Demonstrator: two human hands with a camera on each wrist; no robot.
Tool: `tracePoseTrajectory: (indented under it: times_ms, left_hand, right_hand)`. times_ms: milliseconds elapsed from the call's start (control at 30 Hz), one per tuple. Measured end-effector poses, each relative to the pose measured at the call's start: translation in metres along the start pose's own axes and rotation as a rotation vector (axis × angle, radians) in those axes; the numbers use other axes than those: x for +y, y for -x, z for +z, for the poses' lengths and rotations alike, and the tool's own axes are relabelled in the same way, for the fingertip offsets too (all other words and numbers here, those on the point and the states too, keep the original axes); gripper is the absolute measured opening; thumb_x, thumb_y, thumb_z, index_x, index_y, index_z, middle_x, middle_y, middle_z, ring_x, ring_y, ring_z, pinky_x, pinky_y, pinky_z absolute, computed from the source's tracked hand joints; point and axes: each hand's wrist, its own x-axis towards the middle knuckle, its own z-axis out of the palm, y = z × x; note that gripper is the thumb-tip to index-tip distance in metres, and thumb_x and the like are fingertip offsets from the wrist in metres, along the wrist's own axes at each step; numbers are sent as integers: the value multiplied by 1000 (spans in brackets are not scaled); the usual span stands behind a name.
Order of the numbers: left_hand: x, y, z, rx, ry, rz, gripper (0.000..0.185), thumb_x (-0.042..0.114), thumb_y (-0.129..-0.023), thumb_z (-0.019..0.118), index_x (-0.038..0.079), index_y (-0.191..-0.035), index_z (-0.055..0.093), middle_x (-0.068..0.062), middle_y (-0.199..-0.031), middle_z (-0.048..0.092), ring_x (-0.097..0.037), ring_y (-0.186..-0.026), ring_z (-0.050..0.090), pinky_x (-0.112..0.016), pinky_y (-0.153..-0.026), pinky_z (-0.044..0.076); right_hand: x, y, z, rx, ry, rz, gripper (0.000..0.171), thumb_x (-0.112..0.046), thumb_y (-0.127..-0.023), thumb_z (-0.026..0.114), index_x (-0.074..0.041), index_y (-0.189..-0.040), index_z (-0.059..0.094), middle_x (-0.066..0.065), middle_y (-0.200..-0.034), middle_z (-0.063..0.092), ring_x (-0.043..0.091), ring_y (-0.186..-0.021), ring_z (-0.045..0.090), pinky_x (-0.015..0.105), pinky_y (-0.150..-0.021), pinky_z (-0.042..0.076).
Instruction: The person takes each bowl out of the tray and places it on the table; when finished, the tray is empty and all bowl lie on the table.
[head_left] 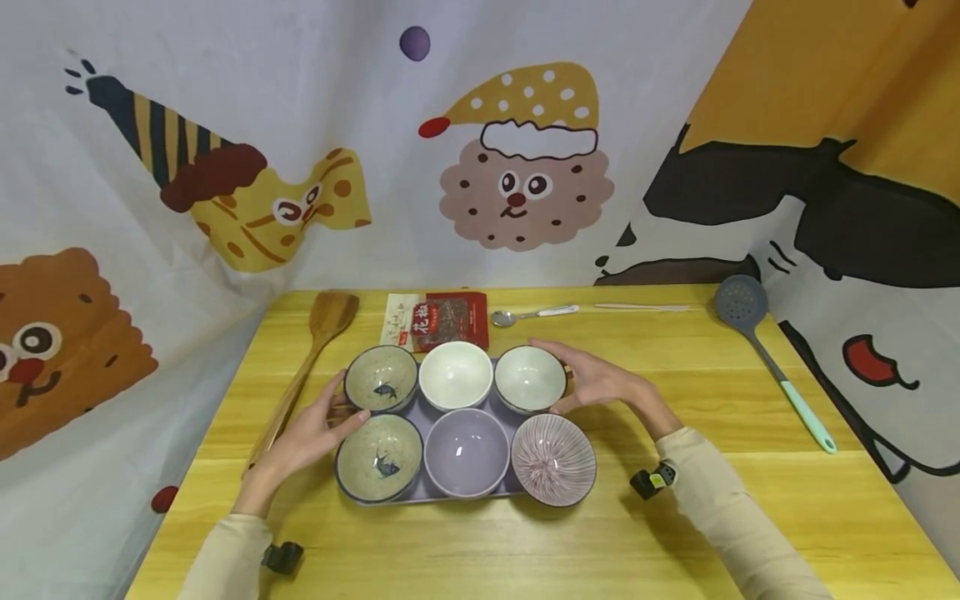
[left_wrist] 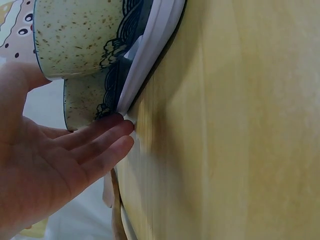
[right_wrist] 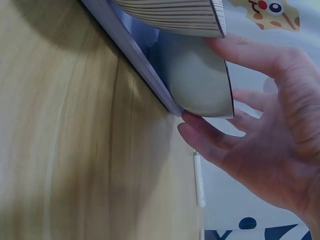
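A lavender tray (head_left: pixel 497 408) carries several bowls in two rows. Speckled fish bowls (head_left: pixel 375 458) stand at its left end, a white bowl (head_left: pixel 456 375) and a lavender bowl (head_left: pixel 467 452) in the middle. On the right are a pale bowl (head_left: pixel 530 379) and a pink-striped bowl (head_left: pixel 553 460). My left hand (head_left: pixel 307 437) is at the left end, thumb by the fish bowls' rims, straight fingertips at the tray's edge (left_wrist: pixel 132 82). Across from it, my right hand (head_left: pixel 600 379) spreads around the pale bowl, its lower fingertips right at the tray's corner.
Left of the tray lies a wooden spatula (head_left: pixel 318 337). Behind it are a red spice packet (head_left: pixel 450 321), a small spoon (head_left: pixel 534 315) and a thin pale utensil (head_left: pixel 641 307). A grey skimmer (head_left: pixel 765 350) with a mint handle lies far right. A printed cloth (head_left: pixel 390 250) hangs behind the table.
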Motion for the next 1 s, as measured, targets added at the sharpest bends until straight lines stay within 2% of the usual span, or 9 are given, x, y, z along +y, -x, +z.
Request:
tracePoseTrajectory:
  times_ms: [200,400,567,833,1000]
  left_hand:
    - [1,-1,0,-2,-3,-2,93,40,-100,62,-3,-160,5,-35,-140,53,-46,-128,56,-55,-106,46]
    - [1,0,0,-6,-6,-2,93,39,-100,62,-4,-160,5,-35,-140,53,-46,-127,57,-56,-106,46]
    - [1,-1,1,-7,-2,2,94,40,-100,62,-3,-160,4,-34,-141,52,-46,-128,56,-56,-106,46]
    - [3,1,-1,-9,2,-6,93,40,-101,60,-3,-161,3,-34,-141,52,-46,-129,55,-57,-107,45]
    - [2,1,-1,-14,12,-7,93,40,-101,60,-2,-161,2,-34,-140,53,-46,-129,55,-56,-107,44]
  right_hand:
    - [0,-3,0,-22,-3,20,114,-8,-65,90,1,-158,25,29,-156,34,49,-143,35,68,-114,29]
    - [2,-3,0,24,43,57,112,-24,-62,97,-5,-155,37,21,-152,46,41,-138,45,62,-112,38]
    - [3,1,2,80,76,32,112,-34,-60,98,-6,-152,42,17,-147,53,35,-131,53,56,-106,46]
    - [7,10,7,146,32,49,111,-31,-61,98,-5,-153,40,18,-145,52,32,-117,58,40,-90,55]
    - [7,14,6,190,3,62,117,-30,-58,99,-6,-154,38,18,-147,49,34,-118,58,37,-88,57]
